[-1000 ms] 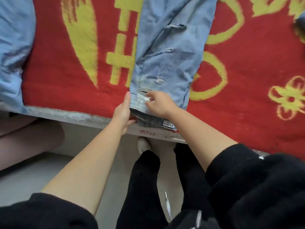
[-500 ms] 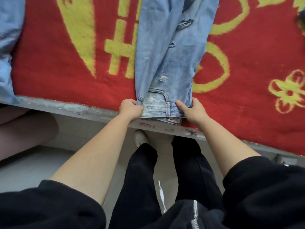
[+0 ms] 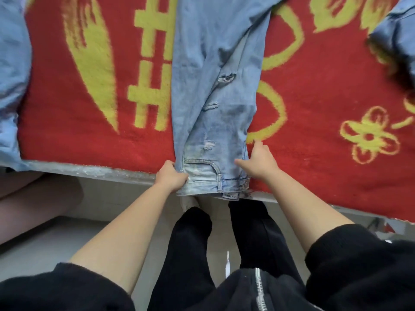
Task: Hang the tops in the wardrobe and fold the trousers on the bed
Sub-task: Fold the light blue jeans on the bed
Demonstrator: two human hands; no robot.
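Observation:
Light blue ripped jeans [image 3: 215, 90] lie lengthwise on the bed, folded leg on leg, with the waistband hanging slightly over the near edge. My left hand [image 3: 171, 177] grips the left corner of the waistband. At the right side of the waistband my right hand [image 3: 258, 161] holds the denim edge between thumb and fingers.
A red blanket with yellow patterns [image 3: 325, 108] covers the bed. Another light blue garment [image 3: 12, 86] lies at the left edge and a denim piece [image 3: 397, 37] at the top right. The grey bed rim [image 3: 89, 170] runs in front; my black-trousered legs [image 3: 224, 243] stand against it.
My right hand moved from the middle of the waistband to its right edge. My left hand closed on the left corner. The jeans now lie flatter and straighter.

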